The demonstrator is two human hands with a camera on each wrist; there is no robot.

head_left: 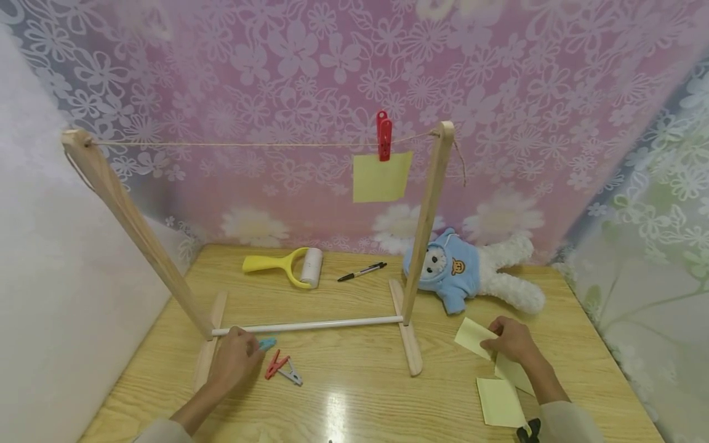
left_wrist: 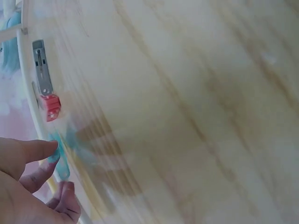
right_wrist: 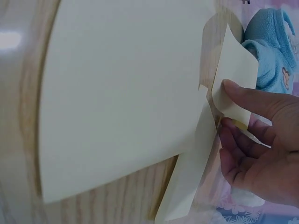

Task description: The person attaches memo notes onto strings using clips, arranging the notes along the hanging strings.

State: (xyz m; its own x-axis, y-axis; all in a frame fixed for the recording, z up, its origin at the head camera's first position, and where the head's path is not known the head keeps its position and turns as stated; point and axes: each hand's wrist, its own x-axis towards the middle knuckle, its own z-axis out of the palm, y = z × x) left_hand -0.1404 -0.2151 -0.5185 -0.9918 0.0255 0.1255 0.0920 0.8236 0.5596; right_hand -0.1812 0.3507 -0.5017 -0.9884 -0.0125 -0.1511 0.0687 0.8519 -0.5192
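My left hand (head_left: 234, 360) pinches a light blue clothespin (left_wrist: 61, 161) between thumb and fingers, close over the table by the rack's left foot. Just right of it lie a red clothespin (head_left: 276, 364) and a grey clothespin (head_left: 292, 373), touching each other. On the right side, my right hand (head_left: 512, 339) holds a yellow sticky note (head_left: 472, 337) by its edge, thumb on top and fingers beneath. Two more yellow notes lie below that hand, a nearer sticky note (head_left: 500, 403) and a partly covered sticky note (head_left: 512, 372).
A wooden rack with a white crossbar (head_left: 310, 325) carries a string (head_left: 232, 144). A red clothespin (head_left: 384, 138) clips a yellow note (head_left: 381, 178) onto it. Behind stand a lint roller (head_left: 312, 268), a pen (head_left: 362, 272) and a plush toy (head_left: 462, 271). A black object (head_left: 528, 431) lies near my right sleeve.
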